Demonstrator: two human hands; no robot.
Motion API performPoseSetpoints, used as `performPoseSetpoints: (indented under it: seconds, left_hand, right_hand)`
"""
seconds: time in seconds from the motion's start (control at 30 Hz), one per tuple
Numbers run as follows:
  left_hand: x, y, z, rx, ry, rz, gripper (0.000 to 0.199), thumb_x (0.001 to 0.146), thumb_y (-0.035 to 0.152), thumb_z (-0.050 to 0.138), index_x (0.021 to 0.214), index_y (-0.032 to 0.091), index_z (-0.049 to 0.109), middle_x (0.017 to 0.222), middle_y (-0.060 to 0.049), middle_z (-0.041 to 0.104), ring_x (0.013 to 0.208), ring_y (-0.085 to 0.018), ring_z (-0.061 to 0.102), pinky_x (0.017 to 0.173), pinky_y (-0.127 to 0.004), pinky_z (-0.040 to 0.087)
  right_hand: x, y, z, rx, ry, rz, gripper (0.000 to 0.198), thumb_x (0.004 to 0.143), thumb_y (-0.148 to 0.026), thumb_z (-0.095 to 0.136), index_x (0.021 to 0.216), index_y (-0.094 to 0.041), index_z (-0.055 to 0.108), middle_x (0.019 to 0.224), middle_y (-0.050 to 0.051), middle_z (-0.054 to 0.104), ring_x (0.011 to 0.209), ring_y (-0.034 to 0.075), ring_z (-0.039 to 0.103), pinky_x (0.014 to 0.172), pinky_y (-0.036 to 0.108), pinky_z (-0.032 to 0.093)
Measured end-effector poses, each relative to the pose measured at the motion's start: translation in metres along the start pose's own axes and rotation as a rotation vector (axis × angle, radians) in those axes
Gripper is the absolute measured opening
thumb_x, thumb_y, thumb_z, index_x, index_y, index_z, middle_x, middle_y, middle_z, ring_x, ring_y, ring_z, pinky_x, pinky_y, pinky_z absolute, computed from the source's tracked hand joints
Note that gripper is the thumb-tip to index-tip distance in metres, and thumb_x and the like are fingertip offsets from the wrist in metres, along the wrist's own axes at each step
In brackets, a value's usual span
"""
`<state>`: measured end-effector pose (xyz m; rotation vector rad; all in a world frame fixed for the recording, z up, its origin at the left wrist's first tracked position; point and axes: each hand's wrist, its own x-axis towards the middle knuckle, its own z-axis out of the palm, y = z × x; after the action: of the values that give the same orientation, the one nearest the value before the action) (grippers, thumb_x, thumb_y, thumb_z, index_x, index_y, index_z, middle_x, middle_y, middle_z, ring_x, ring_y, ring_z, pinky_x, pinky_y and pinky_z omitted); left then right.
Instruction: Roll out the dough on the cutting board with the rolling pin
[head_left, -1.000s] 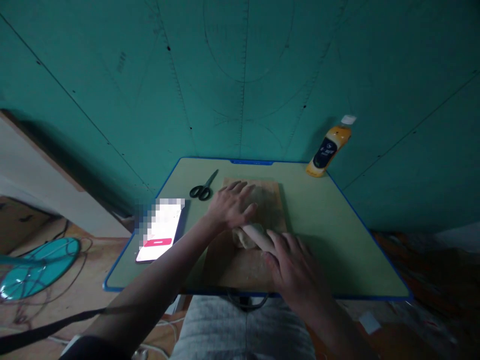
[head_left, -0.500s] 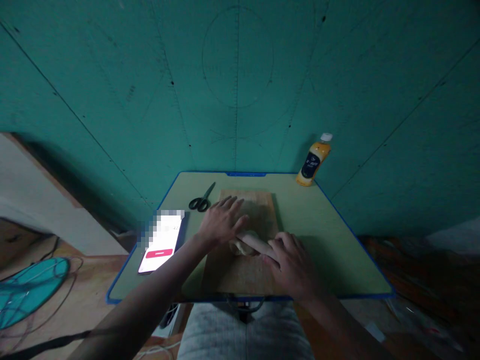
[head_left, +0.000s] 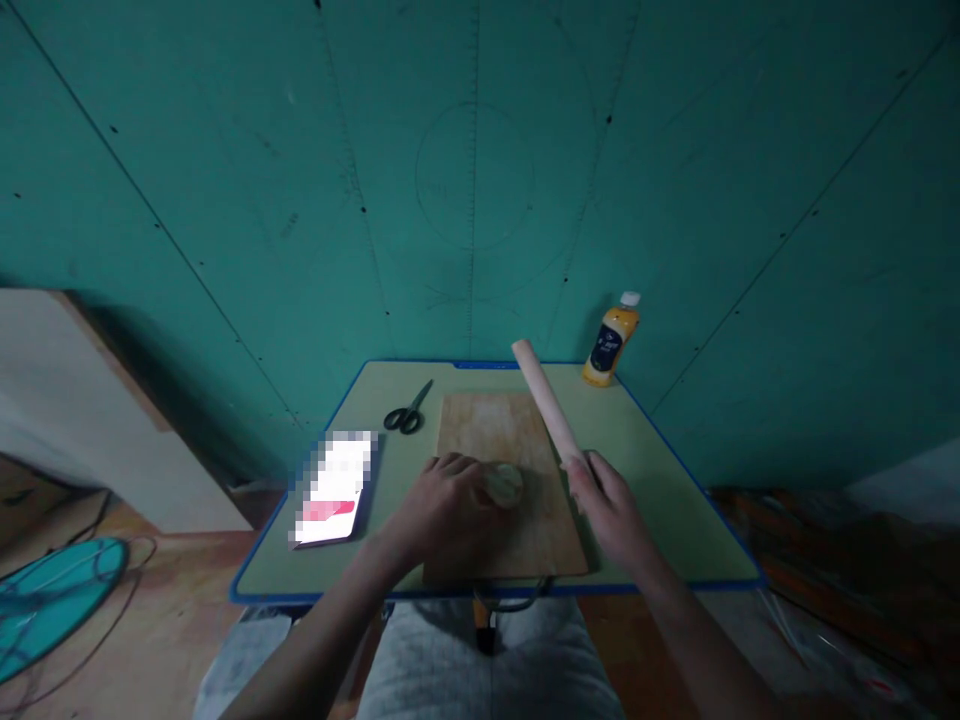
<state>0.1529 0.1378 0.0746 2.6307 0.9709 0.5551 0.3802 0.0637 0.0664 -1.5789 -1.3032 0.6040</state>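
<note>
My right hand [head_left: 611, 500] is closed around the lower end of a pale wooden rolling pin [head_left: 547, 400], which is raised and tilts up to the left above the board's right edge. On the wooden cutting board [head_left: 491, 420] is a small rounded piece of dough [head_left: 505, 484]. My left hand [head_left: 454, 500] is at the dough's left side with its fingers curled onto it; the fingertips are partly hidden and a little blurred.
Black-handled scissors [head_left: 409, 410] lie left of the board. A lit phone [head_left: 330, 490] rests at the table's left side. An orange drink bottle [head_left: 611, 340] stands at the back right corner, before the green wall [head_left: 480, 200]. The table [head_left: 652, 500] has a blue rim.
The rolling pin has come up off the dough, now in my right hand alone. My left hand has let go of the pin and moved down to the dough's left side.
</note>
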Motion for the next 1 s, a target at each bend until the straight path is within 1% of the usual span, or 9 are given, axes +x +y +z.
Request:
performPoseSetpoints:
  seconds: [0.1, 0.2, 0.47, 0.63, 0.73, 0.8, 0.87, 0.93, 1.0]
  left_hand:
    - [0.003, 0.005, 0.007, 0.007, -0.045, -0.052, 0.023, 0.084, 0.024, 0.061, 0.106, 0.02, 0.062, 0.105, -0.007, 0.066, 0.094, -0.02, 0.063, 0.081, -0.031, 0.05]
    - [-0.002, 0.011, 0.015, -0.015, -0.026, -0.128, 0.023, 0.084, 0.028, 0.06, 0.107, 0.021, 0.059, 0.107, -0.007, 0.062, 0.089, -0.018, 0.063, 0.073, -0.026, 0.049]
    - [-0.005, 0.038, 0.028, 0.057, 0.118, -0.4, 0.021, 0.083, 0.016, 0.058, 0.103, 0.021, 0.058, 0.101, -0.005, 0.059, 0.091, -0.019, 0.062, 0.075, -0.028, 0.048]
    - [-0.012, 0.048, 0.037, 0.117, 0.193, -0.467, 0.02, 0.086, 0.029, 0.059, 0.105, 0.022, 0.06, 0.097, -0.007, 0.061, 0.087, -0.022, 0.063, 0.073, -0.032, 0.049]
    - [-0.021, 0.032, 0.02, 0.029, 0.246, -0.329, 0.018, 0.088, 0.035, 0.055, 0.098, 0.023, 0.064, 0.097, -0.007, 0.065, 0.087, -0.021, 0.064, 0.074, -0.032, 0.05]
    - [-0.023, 0.016, -0.005, -0.015, 0.417, -0.309, 0.026, 0.094, 0.034, 0.042, 0.093, 0.021, 0.065, 0.099, -0.008, 0.067, 0.089, -0.021, 0.065, 0.078, -0.033, 0.051]
    - [-0.02, 0.002, -0.034, -0.039, 0.547, -0.305, 0.034, 0.096, 0.032, 0.033, 0.105, 0.018, 0.063, 0.103, -0.009, 0.068, 0.097, -0.021, 0.064, 0.084, -0.035, 0.05]
    - [-0.01, -0.005, -0.053, -0.01, 0.524, -0.186, 0.04, 0.094, 0.026, 0.03, 0.125, 0.015, 0.053, 0.119, -0.012, 0.062, 0.111, -0.022, 0.058, 0.092, -0.039, 0.048]
    - [0.002, -0.007, -0.055, 0.084, 0.427, -0.133, 0.045, 0.091, 0.026, 0.033, 0.131, 0.014, 0.048, 0.126, -0.014, 0.057, 0.117, -0.025, 0.054, 0.097, -0.043, 0.045]
  right_hand:
    - [-0.005, 0.011, -0.004, 0.075, -0.014, 0.042, 0.045, 0.088, -0.064, 0.043, 0.083, -0.021, 0.055, 0.06, -0.005, 0.044, 0.054, 0.012, 0.044, 0.048, 0.023, 0.036]
    - [-0.008, 0.021, -0.004, 0.124, -0.007, 0.085, 0.049, 0.086, -0.067, 0.044, 0.083, -0.02, 0.056, 0.059, -0.004, 0.046, 0.052, 0.011, 0.045, 0.047, 0.023, 0.036]
    - [-0.009, 0.026, 0.004, 0.213, -0.025, 0.102, 0.05, 0.084, -0.069, 0.047, 0.084, -0.02, 0.058, 0.058, -0.005, 0.047, 0.05, 0.011, 0.047, 0.047, 0.022, 0.039]
    - [-0.012, 0.029, 0.009, 0.21, 0.007, 0.094, 0.05, 0.085, -0.069, 0.043, 0.081, -0.021, 0.055, 0.057, -0.004, 0.05, 0.05, 0.012, 0.049, 0.047, 0.023, 0.041]
    - [-0.012, 0.022, 0.002, 0.042, -0.008, 0.037, 0.049, 0.087, -0.067, 0.04, 0.077, -0.022, 0.053, 0.058, -0.002, 0.054, 0.052, 0.013, 0.052, 0.05, 0.024, 0.042]
    - [-0.009, 0.012, -0.006, -0.15, -0.043, -0.043, 0.044, 0.088, -0.063, 0.041, 0.083, -0.021, 0.057, 0.064, 0.0, 0.059, 0.057, 0.014, 0.055, 0.054, 0.024, 0.041]
    - [-0.004, -0.002, -0.013, -0.362, -0.111, -0.138, 0.04, 0.089, -0.058, 0.044, 0.093, -0.022, 0.061, 0.071, 0.002, 0.065, 0.064, 0.016, 0.059, 0.058, 0.024, 0.039]
    - [0.002, -0.015, -0.015, -0.577, -0.174, -0.204, 0.038, 0.089, -0.056, 0.046, 0.09, -0.023, 0.065, 0.072, 0.002, 0.068, 0.065, 0.017, 0.061, 0.057, 0.025, 0.035]
    - [0.009, -0.027, -0.011, -0.76, -0.185, -0.23, 0.041, 0.09, -0.056, 0.044, 0.08, -0.025, 0.067, 0.071, 0.003, 0.069, 0.064, 0.017, 0.062, 0.058, 0.026, 0.033]
